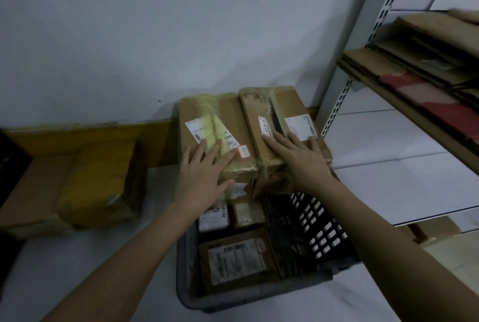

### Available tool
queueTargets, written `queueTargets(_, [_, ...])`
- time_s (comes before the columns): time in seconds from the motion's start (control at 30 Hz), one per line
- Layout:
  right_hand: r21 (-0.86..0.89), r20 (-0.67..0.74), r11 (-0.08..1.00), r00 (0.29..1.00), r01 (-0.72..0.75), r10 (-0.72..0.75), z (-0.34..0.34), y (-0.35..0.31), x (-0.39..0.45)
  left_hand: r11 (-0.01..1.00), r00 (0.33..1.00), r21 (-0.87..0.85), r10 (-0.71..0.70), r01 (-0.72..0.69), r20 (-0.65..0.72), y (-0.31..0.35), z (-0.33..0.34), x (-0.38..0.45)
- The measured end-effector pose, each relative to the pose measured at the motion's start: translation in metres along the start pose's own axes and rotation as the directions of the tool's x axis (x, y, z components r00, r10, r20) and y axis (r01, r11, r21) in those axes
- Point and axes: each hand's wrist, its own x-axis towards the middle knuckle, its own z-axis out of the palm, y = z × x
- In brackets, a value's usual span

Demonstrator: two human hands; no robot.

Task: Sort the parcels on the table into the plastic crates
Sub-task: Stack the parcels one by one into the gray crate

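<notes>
Two tall cardboard parcels stand side by side at the far end of a black plastic crate point(315, 220). My left hand point(201, 170) lies flat with spread fingers on top of the left parcel point(207, 114), which has yellow tape and white labels. My right hand point(298, 157) rests with straight fingers on top of the right parcel point(280, 106), its thumb down the front face. Lower in the crate lie a flat brown parcel point(234, 259) with a white label and two small parcels point(213, 218).
A large cardboard box with yellow tape point(85, 184) sits on the white table point(108, 270) to the left. A metal shelf rack point(347, 85) with flattened cardboard point(414, 70) stands at the right. A white wall is behind.
</notes>
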Motion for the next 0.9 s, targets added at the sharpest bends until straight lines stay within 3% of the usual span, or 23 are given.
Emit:
queueTargets(0.17, [0.072, 0.072, 0.997, 0.997, -0.012, 0.006, -0.004, 0.002, 0.006, 1.000, 0.999, 0.006, -0.016, 0.015, 0.051, 0.000, -0.001, 0.001])
queueTargets(0.4, [0.201, 0.205, 0.978, 0.979, -0.060, 0.018, -0.053, -0.016, 0.004, 0.982, 0.947, -0.175, -0.005, 0.065, 0.321, -0.009, -0.030, 0.007])
queueTargets(0.47, [0.267, 0.168, 0.962, 0.986, -0.050, 0.005, -0.069, -0.030, 0.003, 0.966, 0.947, -0.227, -0.050, 0.127, 0.318, -0.013, -0.049, 0.002])
queueTargets(0.63, [0.414, -0.118, 0.910, 0.992, 0.011, 0.042, -0.091, -0.091, -0.005, 0.896, 0.940, -0.345, -0.183, 0.280, 0.286, -0.025, -0.093, -0.035])
queueTargets(0.9, [0.584, -0.172, 0.798, 0.984, 0.147, -0.056, -0.073, -0.219, -0.016, 0.783, 0.863, -0.364, -0.446, 0.505, 0.239, -0.095, -0.119, -0.129])
